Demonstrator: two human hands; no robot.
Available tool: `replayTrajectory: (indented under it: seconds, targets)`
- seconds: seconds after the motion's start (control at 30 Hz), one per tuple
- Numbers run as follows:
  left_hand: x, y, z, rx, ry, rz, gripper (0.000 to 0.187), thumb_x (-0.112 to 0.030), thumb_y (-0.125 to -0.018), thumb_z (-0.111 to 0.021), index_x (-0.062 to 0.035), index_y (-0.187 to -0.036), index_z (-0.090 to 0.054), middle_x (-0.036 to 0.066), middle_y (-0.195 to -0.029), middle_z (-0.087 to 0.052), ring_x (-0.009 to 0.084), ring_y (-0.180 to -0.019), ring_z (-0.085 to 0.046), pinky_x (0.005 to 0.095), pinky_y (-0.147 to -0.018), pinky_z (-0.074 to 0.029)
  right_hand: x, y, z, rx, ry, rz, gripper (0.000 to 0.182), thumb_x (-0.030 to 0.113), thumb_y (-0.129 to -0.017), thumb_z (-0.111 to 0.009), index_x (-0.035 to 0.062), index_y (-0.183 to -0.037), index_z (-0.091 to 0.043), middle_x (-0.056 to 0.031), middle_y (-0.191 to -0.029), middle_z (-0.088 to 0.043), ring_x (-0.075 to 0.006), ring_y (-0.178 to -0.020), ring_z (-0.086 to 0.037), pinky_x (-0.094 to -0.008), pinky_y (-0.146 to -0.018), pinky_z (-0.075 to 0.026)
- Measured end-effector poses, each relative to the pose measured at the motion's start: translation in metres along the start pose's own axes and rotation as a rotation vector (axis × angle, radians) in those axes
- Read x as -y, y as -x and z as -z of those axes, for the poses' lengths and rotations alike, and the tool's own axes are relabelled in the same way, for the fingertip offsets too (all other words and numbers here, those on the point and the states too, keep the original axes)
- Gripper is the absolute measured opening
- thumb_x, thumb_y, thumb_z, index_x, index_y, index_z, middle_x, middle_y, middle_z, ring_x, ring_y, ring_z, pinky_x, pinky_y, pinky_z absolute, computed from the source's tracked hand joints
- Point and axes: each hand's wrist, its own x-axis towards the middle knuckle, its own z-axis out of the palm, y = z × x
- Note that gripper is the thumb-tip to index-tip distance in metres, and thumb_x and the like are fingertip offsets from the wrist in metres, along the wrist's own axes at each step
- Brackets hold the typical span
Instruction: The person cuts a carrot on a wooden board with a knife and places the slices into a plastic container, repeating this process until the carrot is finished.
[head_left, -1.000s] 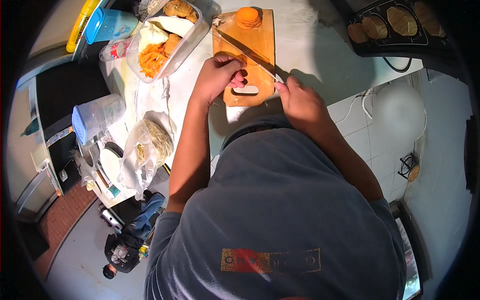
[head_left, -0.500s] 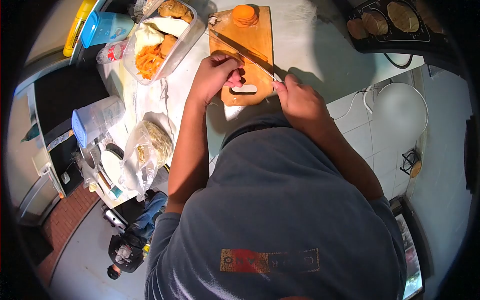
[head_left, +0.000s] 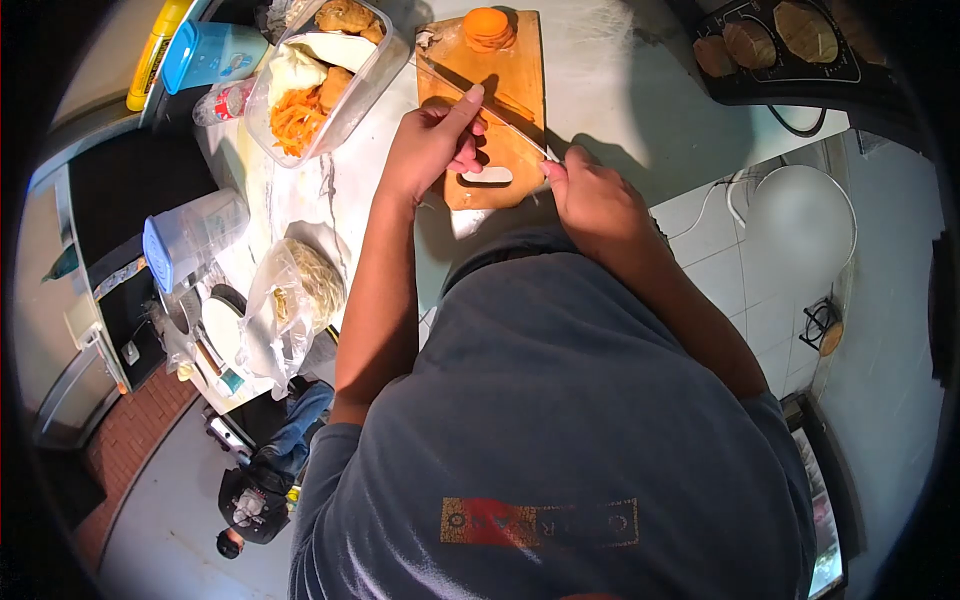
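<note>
My right hand (head_left: pixel 600 200) is closed around the handle of a kitchen knife (head_left: pixel 500 118). Its long blade slants up and left across a wooden cutting board (head_left: pixel 530 60). On the near side of the blade is my left hand (head_left: pixel 432 150), thumb stretched up towards the blade and fingers loosely bent over the board. I see nothing held in it, though its palm is hidden. Orange strips, seemingly carrot (head_left: pixel 512 104), lie just beyond the blade. A small stack of round carrot slices (head_left: pixel 489 28) sits at the board's far end.
To the left stands a clear plastic container (head_left: pixel 375 85) holding shredded carrot and other food. Nearby are a blue-lidded tub (head_left: pixel 205 230), a plastic bag (head_left: pixel 290 300) and a bottle (head_left: pixel 222 103). A black appliance (head_left: pixel 780 50) stands far right. Another person (head_left: pixel 255 495) is at lower left.
My left thumb has lifted and straightened away from the bent fingers. The right hand and the knife are almost unmoved.
</note>
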Motion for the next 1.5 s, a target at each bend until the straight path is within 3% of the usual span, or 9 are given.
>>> replayTrajectory:
  seconds: [0.27, 0.8, 0.97, 1.07, 1.13, 1.2, 1.23, 1.5]
  targets:
    - [-0.002, -0.002, -0.001, -0.054, 0.0, 0.02, 0.052, -0.051, -0.085, -0.065, -0.0004, -0.076, -0.058, 0.004, -0.054, -0.055, 0.0146, -0.047, -0.061, 0.0216, -0.047, -0.047, 0.0, -0.003, 0.004, 0.034, 0.03, -0.004, 0.039, 0.039, -0.096, -0.046, 0.0004, -0.097, -0.054, -0.0251, -0.087, -0.065, -0.0429, -0.085, -0.064, -0.0506, -0.076, -0.051]
    - [0.0, -0.01, 0.001, -0.027, 0.084, 0.067, 0.043, -0.042, -0.085, -0.069, -0.0064, -0.069, -0.052, 0.0, -0.053, -0.045, 0.0117, -0.046, -0.049, 0.0235, -0.045, -0.04, -0.001, -0.008, -0.002, -0.006, 0.017, 0.018, 0.038, 0.036, -0.095, -0.049, -0.0018, -0.094, -0.054, -0.0251, -0.087, -0.065, -0.0423, -0.084, -0.064, -0.0491, -0.075, -0.051]
    - [0.003, -0.008, 0.0, -0.033, 0.098, 0.057, 0.043, -0.043, -0.085, -0.069, -0.0055, -0.071, -0.053, 0.0, -0.057, -0.048, 0.011, -0.045, -0.049, 0.0233, -0.044, -0.041, -0.002, -0.004, -0.003, -0.018, 0.041, 0.017, 0.039, 0.036, -0.095, -0.049, -0.0031, -0.094, -0.054, -0.0262, -0.087, -0.065, -0.0429, -0.085, -0.064, -0.0491, -0.076, -0.051]
    - [0.002, -0.005, 0.001, -0.027, 0.057, 0.008, 0.046, -0.047, -0.086, -0.066, -0.0042, -0.076, -0.055, 0.001, -0.062, -0.052, 0.0103, -0.047, -0.052, 0.0224, -0.048, -0.046, -0.005, -0.005, -0.006, -0.013, 0.036, 0.04, 0.04, 0.036, -0.095, -0.05, -0.0035, -0.096, -0.054, -0.0261, -0.087, -0.065, -0.0428, -0.085, -0.064, -0.0494, -0.077, -0.051]
    - [0.002, -0.001, 0.003, -0.042, 0.025, 0.004, 0.042, -0.042, -0.087, -0.067, -0.0023, -0.08, -0.058, 0.002, -0.065, -0.055, 0.0109, -0.049, -0.055, 0.0222, -0.051, -0.049, -0.007, -0.007, -0.008, -0.036, 0.037, 0.058, 0.04, 0.036, -0.095, -0.05, -0.0036, -0.096, -0.054, -0.0259, -0.086, -0.065, -0.0432, -0.085, -0.064, -0.0497, -0.076, -0.051]
    - [0.007, -0.002, 0.01, 0.087, 0.059, -0.081, 0.034, -0.033, -0.087, -0.067, 0.0005, -0.085, -0.06, 0.004, -0.067, -0.057, 0.012, -0.05, -0.058, 0.0218, -0.054, -0.05, -0.007, -0.008, -0.007, -0.031, 0.051, 0.055, 0.038, 0.036, -0.096, -0.048, -0.0028, -0.096, -0.051, -0.026, -0.084, -0.065, -0.0444, -0.083, -0.063, -0.0506, -0.074, -0.05]
    - [0.008, -0.001, 0.01, 0.091, 0.071, -0.107, 0.027, -0.023, -0.086, -0.068, 0.0027, -0.09, -0.061, 0.005, -0.067, -0.058, 0.0116, -0.05, -0.058, 0.0216, -0.055, -0.05, -0.006, -0.008, -0.007, -0.018, 0.063, 0.048, 0.037, 0.035, -0.097, -0.046, -0.002, -0.096, -0.049, -0.0261, -0.081, -0.064, -0.0455, -0.082, -0.062, -0.0514, -0.072, -0.049]
    - [0.01, -0.005, -0.001, -0.033, 0.025, -0.078, 0.024, -0.015, -0.082, -0.071, 0.0069, -0.088, -0.06, 0.008, -0.07, -0.061, 0.0128, -0.053, -0.062, 0.0227, -0.047, -0.047, -0.008, -0.005, -0.007, -0.028, 0.058, 0.044, 0.037, 0.035, -0.097, -0.047, -0.0017, -0.097, -0.048, -0.0264, -0.082, -0.064, -0.0457, -0.082, -0.062, -0.0522, -0.073, -0.049]
